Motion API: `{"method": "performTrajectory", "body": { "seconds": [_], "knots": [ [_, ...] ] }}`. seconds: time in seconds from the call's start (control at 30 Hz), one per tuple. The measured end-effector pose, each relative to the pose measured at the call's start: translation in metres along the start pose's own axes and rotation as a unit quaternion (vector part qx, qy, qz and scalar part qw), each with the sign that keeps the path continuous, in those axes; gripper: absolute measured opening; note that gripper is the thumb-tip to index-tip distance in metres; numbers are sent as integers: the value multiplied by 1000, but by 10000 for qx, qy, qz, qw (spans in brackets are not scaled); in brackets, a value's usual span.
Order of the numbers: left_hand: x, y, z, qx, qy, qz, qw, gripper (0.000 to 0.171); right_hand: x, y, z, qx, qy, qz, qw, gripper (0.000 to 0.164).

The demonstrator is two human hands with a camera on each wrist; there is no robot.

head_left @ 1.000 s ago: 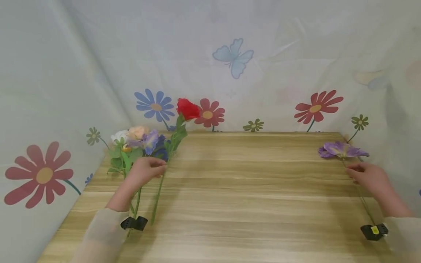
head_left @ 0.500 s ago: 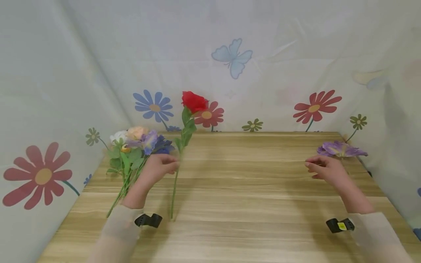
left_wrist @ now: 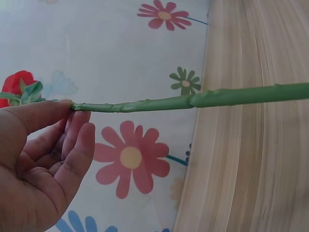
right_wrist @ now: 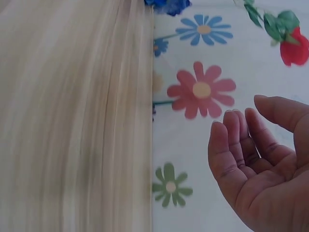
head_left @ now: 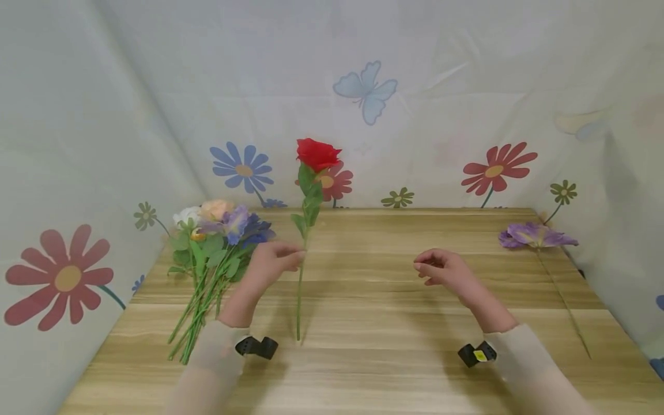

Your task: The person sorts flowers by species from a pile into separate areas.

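My left hand [head_left: 272,265] pinches the green stem of a red artificial rose [head_left: 317,154] between thumb and fingertips, holding it upright above the table. In the left wrist view the stem [left_wrist: 145,104] runs out from the thumb across the view, with the red bloom [left_wrist: 18,87] behind the hand. My right hand [head_left: 446,271] hovers over the middle right of the table, fingers loosely bent, holding nothing. The right wrist view shows a gap between its thumb and fingers [right_wrist: 219,150].
Several artificial flowers [head_left: 218,230] lie bunched on the left of the wooden table [head_left: 373,346], stems toward me. A single purple flower [head_left: 539,235] lies at the right. A printed cloth wall [head_left: 446,104] stands behind the table.
My left hand has carried the red rose rightward and up from the bunch. My right hand has left the purple flower at the right and moved left toward the middle.
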State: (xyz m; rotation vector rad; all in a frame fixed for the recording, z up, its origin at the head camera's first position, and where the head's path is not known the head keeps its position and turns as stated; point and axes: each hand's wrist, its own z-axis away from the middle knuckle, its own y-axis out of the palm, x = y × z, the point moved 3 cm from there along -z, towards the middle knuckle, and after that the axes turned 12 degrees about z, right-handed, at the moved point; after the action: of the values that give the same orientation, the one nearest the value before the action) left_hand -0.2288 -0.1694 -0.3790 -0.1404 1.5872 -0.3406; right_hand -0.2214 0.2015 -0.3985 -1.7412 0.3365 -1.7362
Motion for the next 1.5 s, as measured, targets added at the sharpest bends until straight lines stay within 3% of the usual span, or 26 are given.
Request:
{"method": "performTrajectory", "body": {
  "seconds": [0.2, 0.73, 1.2, 1.5],
  "knots": [
    [0, 16, -4, 83, -137, 148, 9998, 37, 15, 28, -8, 197, -133, -317, 9992, 32],
    [-5, 48, -11, 142, -119, 349, 9992, 35, 46, 88, -27, 443, -396, -966, 9935, 31],
    [-7, 62, -13, 187, -85, 585, 9981, 32, 61, 115, -29, 709, -573, -1252, 9879, 33],
    [-10, 66, -13, 188, -137, 721, 9971, 33, 66, 120, -27, 832, -762, -1298, 9851, 31]
  ]
}}
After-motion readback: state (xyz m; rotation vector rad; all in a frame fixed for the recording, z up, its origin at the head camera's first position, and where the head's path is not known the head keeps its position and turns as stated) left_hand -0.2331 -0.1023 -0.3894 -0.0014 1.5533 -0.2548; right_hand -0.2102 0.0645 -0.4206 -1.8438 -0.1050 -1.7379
